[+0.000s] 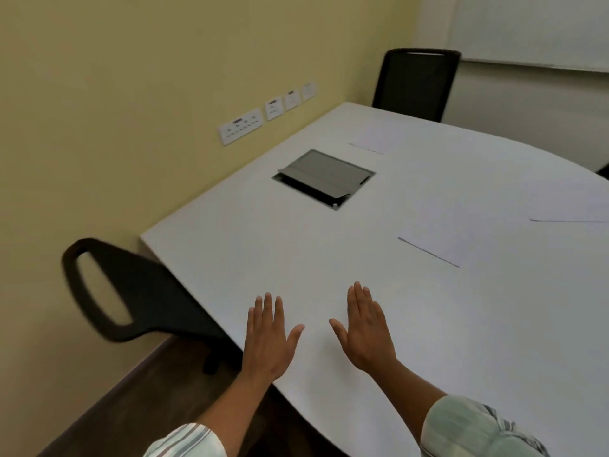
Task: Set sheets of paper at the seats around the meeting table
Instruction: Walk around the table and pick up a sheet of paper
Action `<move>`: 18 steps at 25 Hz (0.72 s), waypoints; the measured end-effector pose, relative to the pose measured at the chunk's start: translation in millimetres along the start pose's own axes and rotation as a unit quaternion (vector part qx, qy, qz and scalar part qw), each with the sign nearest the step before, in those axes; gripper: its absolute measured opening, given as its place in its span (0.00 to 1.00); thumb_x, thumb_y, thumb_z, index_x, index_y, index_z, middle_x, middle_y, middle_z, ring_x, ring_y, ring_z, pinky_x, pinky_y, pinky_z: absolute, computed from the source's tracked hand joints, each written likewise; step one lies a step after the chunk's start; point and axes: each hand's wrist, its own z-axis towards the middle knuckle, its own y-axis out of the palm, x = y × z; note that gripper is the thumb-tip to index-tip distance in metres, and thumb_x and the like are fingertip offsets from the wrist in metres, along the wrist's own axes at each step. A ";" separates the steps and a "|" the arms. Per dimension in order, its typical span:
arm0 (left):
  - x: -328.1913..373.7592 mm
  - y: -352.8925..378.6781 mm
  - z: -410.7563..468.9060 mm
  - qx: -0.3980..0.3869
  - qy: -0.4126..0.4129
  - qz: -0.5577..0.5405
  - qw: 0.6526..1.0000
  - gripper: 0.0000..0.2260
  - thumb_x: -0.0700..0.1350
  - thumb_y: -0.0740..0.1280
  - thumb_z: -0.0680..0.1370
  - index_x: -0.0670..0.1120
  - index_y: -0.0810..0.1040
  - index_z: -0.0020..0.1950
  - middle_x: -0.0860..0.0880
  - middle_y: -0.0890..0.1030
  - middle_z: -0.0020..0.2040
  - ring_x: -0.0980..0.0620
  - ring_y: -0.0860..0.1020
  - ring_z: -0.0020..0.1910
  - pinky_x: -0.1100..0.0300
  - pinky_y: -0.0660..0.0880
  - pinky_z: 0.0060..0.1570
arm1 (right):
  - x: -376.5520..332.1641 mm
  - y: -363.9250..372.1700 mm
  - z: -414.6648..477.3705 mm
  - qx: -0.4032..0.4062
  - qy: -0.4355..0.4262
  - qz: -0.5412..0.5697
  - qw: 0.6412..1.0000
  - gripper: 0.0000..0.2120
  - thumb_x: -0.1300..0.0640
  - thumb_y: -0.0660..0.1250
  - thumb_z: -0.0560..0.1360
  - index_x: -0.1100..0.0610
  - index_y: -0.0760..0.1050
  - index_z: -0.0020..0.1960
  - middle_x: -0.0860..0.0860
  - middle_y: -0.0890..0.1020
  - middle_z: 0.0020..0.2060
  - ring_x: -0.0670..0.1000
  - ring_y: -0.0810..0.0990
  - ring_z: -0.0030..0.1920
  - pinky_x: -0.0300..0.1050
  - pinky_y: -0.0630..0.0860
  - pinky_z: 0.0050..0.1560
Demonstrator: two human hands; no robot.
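Both my hands lie flat, palms down, on the white meeting table [230,245] near its front edge. My left hand [268,338] and my right hand [365,331] are a little apart, fingers spread, holding nothing. Whether a sheet lies under them I cannot tell, white on white. A sheet of paper [438,232] lies to the right beyond my right hand. Another sheet [379,136] lies by the far chair [417,84]. The edge of a third sheet [580,209] shows at the right border.
A black chair [131,291] stands tucked at the table's left corner by the yellow wall. A grey cable hatch [324,178] is set in the tabletop. Wall sockets [240,125] run along the wall. A whiteboard [534,24] hangs at the back right.
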 end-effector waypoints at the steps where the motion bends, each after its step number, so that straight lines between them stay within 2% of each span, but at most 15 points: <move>1: 12.5 1.3 16.3 -0.005 0.018 -0.005 1.000 0.44 0.73 0.34 0.79 0.46 0.41 0.87 0.43 0.40 0.87 0.43 0.35 0.85 0.48 0.33 0.82 | 13.7 -4.5 4.0 0.005 0.019 0.003 1.000 0.41 0.30 0.40 0.82 0.54 0.33 0.84 0.50 0.35 0.83 0.51 0.34 0.83 0.52 0.42 0.84; 5: 60.2 4.9 83.3 -0.021 0.090 -0.023 0.995 0.44 0.74 0.35 0.79 0.46 0.43 0.87 0.43 0.41 0.87 0.44 0.36 0.86 0.49 0.34 0.83 | 66.5 -20.0 20.6 0.035 0.102 0.010 0.994 0.40 0.31 0.42 0.83 0.53 0.31 0.83 0.49 0.33 0.83 0.50 0.31 0.82 0.51 0.40 0.83; 9: 106.2 6.6 141.7 -0.046 0.154 -0.022 0.987 0.42 0.71 0.40 0.80 0.46 0.45 0.87 0.43 0.42 0.87 0.43 0.37 0.86 0.48 0.36 0.84 | 109.8 -33.9 29.9 0.059 0.180 0.011 0.982 0.40 0.31 0.43 0.83 0.53 0.32 0.83 0.49 0.33 0.83 0.50 0.32 0.83 0.52 0.42 0.84; 15: 166.7 9.1 233.7 -0.085 0.231 -0.027 0.969 0.42 0.71 0.39 0.80 0.47 0.44 0.87 0.43 0.42 0.88 0.43 0.38 0.86 0.49 0.36 0.83 | 150.6 -56.0 60.4 0.109 0.302 0.031 0.947 0.44 0.28 0.39 0.79 0.55 0.39 0.85 0.51 0.40 0.84 0.52 0.39 0.84 0.51 0.44 0.83; 18: 196.6 15.6 280.7 -0.101 0.257 -0.033 0.961 0.39 0.69 0.46 0.83 0.46 0.48 0.87 0.42 0.45 0.88 0.42 0.40 0.87 0.48 0.38 0.84 | 171.1 -63.0 81.6 0.113 0.355 0.035 0.928 0.43 0.30 0.43 0.81 0.56 0.42 0.85 0.53 0.43 0.85 0.54 0.43 0.85 0.54 0.49 0.83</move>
